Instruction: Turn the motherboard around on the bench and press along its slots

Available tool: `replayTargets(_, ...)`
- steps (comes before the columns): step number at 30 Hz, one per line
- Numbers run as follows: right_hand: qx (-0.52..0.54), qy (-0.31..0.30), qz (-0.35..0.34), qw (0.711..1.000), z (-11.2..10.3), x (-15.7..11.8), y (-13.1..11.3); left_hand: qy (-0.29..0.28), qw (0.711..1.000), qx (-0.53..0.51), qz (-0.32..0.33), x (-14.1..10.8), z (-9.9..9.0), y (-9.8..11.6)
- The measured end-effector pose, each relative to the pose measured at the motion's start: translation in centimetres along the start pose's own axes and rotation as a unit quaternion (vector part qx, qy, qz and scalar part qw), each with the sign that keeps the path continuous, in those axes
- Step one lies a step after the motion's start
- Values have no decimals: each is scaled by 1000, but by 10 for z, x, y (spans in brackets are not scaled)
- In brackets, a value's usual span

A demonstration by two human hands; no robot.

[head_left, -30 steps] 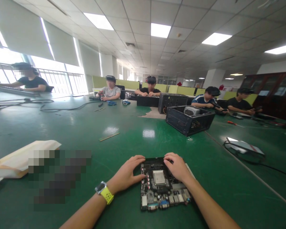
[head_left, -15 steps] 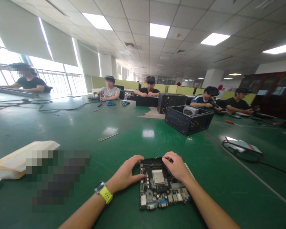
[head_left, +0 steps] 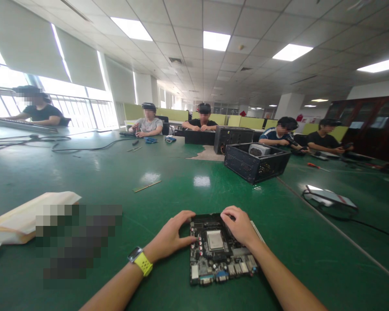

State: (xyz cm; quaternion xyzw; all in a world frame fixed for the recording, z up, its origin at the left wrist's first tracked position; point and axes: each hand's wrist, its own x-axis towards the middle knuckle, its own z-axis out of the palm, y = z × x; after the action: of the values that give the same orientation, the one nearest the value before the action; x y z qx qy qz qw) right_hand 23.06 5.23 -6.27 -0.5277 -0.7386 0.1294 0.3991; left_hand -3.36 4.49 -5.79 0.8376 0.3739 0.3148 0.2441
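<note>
A motherboard (head_left: 204,259) lies flat on the green table in front of me, its ports facing my side. A square silver processor (head_left: 215,240) sits in its central socket. Dark slots (head_left: 207,218) run along the board's far edge. My left hand (head_left: 173,235) grips the board's left side, thumb on the edge and fingers curled at the far left corner. Bent over the far right part is my right hand (head_left: 239,224), its thumb and fingers closed at the edge near the end of the slots. What lies under those fingertips is hidden.
An open black computer case (head_left: 256,164) stands beyond the board, with another case (head_left: 231,140) behind it. A paper-wrapped package (head_left: 35,214) lies left. A thin strip (head_left: 147,186) and a cabled device (head_left: 332,198) lie farther off. Several people sit around the table.
</note>
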Motion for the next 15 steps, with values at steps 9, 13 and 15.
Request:
replayTargets(9,-6,-1,2,1000,2,0,2,-1,1000,-11,-13,-1,0,2)
replayTargets(13,-5,2,4,1000,2,-1,2,-4,1000,1,4,0,0,0)
replayTargets(15,-5,3,3,1000,2,0,3,-4,1000,7,9,0,0,-1)
